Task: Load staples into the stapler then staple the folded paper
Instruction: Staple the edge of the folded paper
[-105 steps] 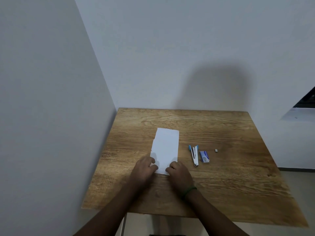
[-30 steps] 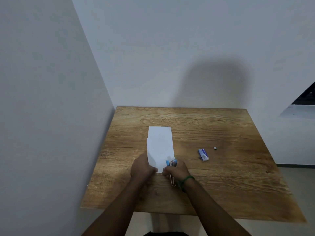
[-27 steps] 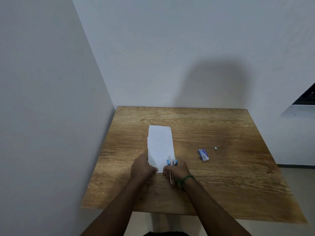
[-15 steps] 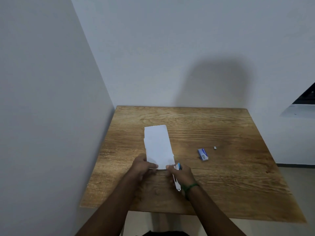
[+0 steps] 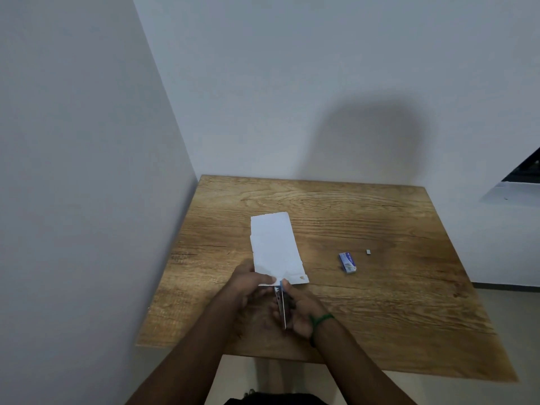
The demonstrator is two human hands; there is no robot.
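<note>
The folded white paper [image 5: 274, 247] lies lengthwise on the wooden table [image 5: 380, 287], tilted slightly left. My left hand [image 5: 248, 285] pinches the paper's near edge. My right hand [image 5: 295, 311] grips the small blue-and-white stapler [image 5: 281, 305], whose nose sits at the paper's near edge, just right of my left thumb. Most of the stapler's body is hidden inside my fist. The blue staple box [image 5: 347, 262] lies on the table to the right, apart from both hands.
A tiny loose strip of staples [image 5: 368, 252] rests just beyond the box. Walls close in the table at the back and on the left. The table's near edge runs under my forearms, and its right edge drops to the floor.
My right hand picked up the stapler from beside the box and brought it to the paper's near edge. The paper has turned a little to the left, with my left hand holding it.
</note>
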